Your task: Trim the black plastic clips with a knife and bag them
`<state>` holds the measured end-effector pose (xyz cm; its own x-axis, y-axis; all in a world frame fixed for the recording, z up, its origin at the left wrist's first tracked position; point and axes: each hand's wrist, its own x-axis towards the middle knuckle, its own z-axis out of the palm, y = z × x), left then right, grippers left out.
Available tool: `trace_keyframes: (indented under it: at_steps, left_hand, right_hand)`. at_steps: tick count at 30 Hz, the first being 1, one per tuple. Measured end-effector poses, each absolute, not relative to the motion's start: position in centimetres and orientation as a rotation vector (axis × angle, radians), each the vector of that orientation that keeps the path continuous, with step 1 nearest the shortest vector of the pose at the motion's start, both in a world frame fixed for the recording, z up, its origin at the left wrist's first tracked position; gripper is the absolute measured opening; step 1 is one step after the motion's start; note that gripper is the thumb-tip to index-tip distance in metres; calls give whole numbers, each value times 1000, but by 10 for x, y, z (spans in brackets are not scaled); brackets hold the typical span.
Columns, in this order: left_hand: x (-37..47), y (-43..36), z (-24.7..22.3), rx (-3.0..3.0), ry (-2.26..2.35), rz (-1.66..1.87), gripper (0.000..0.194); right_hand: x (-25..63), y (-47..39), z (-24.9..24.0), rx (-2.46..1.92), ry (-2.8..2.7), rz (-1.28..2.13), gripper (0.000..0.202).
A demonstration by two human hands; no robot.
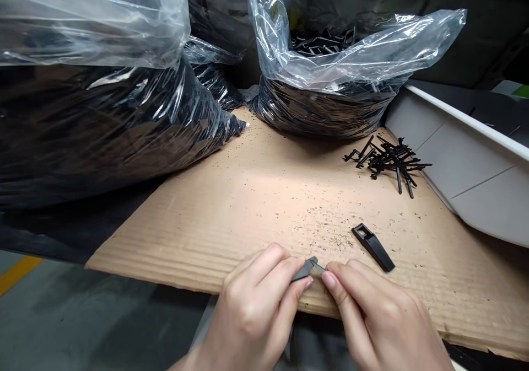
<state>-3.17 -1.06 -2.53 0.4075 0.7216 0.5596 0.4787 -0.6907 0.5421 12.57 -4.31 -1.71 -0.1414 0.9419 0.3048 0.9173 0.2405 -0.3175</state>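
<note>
Near the front edge of the cardboard sheet (198,216), my left hand (258,305) pinches a small dark plastic part (303,269). My right hand (376,310) is closed on a thin pointed blade (318,268), whose tip meets the part between the two hands. Most of the blade is hidden by my right fingers. A black plastic piece with a square hole (377,251) lies on the cardboard just beyond my right hand. Small dark shavings (330,233) are scattered over the sheet.
A pile of thin black parts (392,161) lies at the right, beside a light grey tray (475,156). Large clear bags of black parts stand at the left (103,123) and back (322,101). The cardboard's front edge overhangs the floor.
</note>
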Motion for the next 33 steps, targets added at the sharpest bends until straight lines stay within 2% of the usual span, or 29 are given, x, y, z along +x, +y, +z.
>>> trace_keyframes:
  at_steps: [5, 13, 16, 20, 24, 33]
  left_hand:
    - [-33, -10, -24, 2344, 991, 1198, 19]
    - [-32, -8, -25, 2265, 1054, 1115, 14]
    - [-35, -4, -17, 2058, 1024, 1046, 15]
    - [-38, 0, -3, 1664, 942, 897, 21]
    - [-33, -2, 1, 1540, 908, 879, 23]
    - [-24, -8, -2, 1443, 869, 887, 20]
  right_hand:
    - [128, -37, -14, -1809, -2039, -19, 24]
    - [132, -47, -14, -1683, -1989, 166, 22]
    - [136, -48, -9, -1643, -1947, 220, 19]
    - [141, -50, 0, -1598, -1866, 472, 19]
    - [137, -54, 6, -1528, -1755, 723, 15]
    - [125, -57, 1, -1552, -1506, 759, 21]
